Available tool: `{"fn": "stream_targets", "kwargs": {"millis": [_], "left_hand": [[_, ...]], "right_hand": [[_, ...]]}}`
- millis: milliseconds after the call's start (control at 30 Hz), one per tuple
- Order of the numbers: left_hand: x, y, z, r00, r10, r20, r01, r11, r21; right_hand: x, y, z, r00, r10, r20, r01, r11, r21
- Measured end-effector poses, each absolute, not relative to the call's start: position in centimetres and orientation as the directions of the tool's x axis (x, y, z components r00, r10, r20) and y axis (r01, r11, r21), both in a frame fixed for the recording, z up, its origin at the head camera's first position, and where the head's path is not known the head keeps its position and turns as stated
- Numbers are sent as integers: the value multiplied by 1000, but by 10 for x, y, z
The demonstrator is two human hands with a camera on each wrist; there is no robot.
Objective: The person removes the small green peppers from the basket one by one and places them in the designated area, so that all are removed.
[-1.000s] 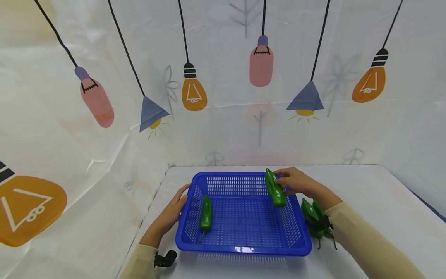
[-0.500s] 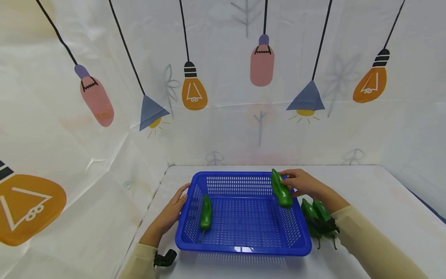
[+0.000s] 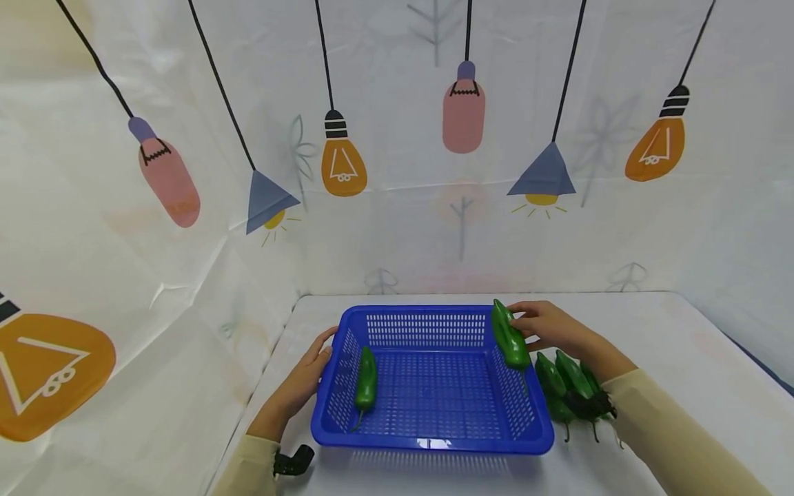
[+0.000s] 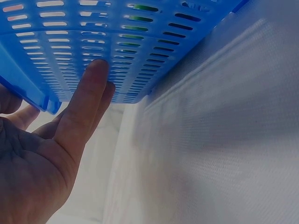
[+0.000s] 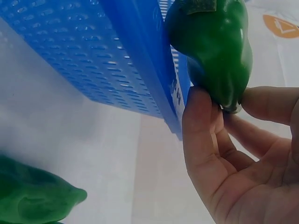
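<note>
Lifted above the right wall of the blue plastic basket point(image 3: 428, 375) is a green pepper point(image 3: 510, 335), its stem hanging down. My right hand point(image 3: 555, 329) pinches this pepper between thumb and fingers; the right wrist view shows the fingertips at the narrow end of the pepper point(image 5: 217, 51). On the opposite side, my left hand point(image 3: 298, 382) touches the basket's left wall. In the left wrist view, straight fingers of the left hand point(image 4: 51, 154) lie against the slotted wall point(image 4: 126, 70). Inside the basket, a second green pepper point(image 3: 367, 379) lies along the left side.
Several green peppers point(image 3: 573, 375) lie on the white table point(image 3: 670, 344) just right of the basket, partly behind the right wrist. A white wall sheet point(image 3: 397, 234) printed with lamps stands behind and left of the table.
My right hand has moved to the right, carrying its pepper from over the basket toward the right rim. More of the table peppers shows. The left hand and basket stay put.
</note>
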State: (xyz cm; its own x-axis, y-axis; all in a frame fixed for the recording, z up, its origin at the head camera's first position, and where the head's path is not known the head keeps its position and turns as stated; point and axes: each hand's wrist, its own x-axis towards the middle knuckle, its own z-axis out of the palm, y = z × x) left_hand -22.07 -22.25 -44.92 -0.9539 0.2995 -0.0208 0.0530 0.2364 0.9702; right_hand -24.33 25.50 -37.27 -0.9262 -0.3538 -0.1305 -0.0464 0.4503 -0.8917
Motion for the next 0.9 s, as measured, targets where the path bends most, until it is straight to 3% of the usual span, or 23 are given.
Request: {"fn": "stream_targets", "kwargs": {"millis": [900], "left_hand": [[-222,-223,-450,-950,313,-15,61,234,970]], "right_hand": [[-234,295,-371,-939,-309,-149,-21,485,-874]]}}
